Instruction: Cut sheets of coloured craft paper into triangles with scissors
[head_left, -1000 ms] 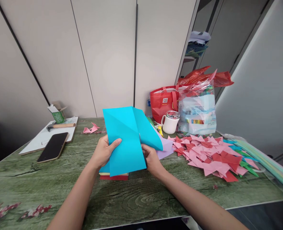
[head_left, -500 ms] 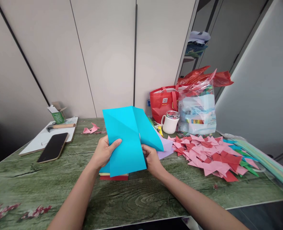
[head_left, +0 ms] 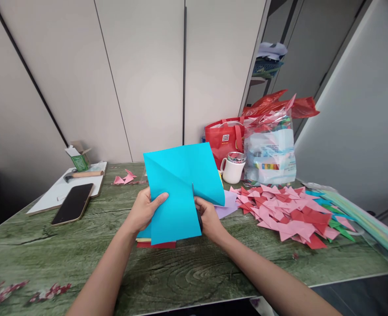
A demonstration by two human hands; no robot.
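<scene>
A bright blue sheet of paper (head_left: 177,188) is held up over the table, with a diagonal crease across it and a cut running up from its lower edge. My left hand (head_left: 147,209) pinches its left side, thumb on top. My right hand (head_left: 210,218) is closed around scissors (head_left: 199,218), whose dark handle shows beside the fingers; a blade rises at the top of the cut. The paper right of the cut bends away over my right hand. Beneath lies a stack of coloured paper (head_left: 157,245), mostly hidden.
Folded pink and red paper pieces (head_left: 286,210) are heaped at right, beside a white mug (head_left: 233,169), a red bag (head_left: 222,140) and a plastic pack (head_left: 269,153). Purple paper (head_left: 228,206) lies nearer. At left are a phone (head_left: 72,204), a hammer (head_left: 83,174) and a small green box (head_left: 78,160).
The upper right part of the blue paper, bent back before, now lies flatter and reaches higher. More of the scissor blade shows at the cut. Both hands keep nearly the same places.
</scene>
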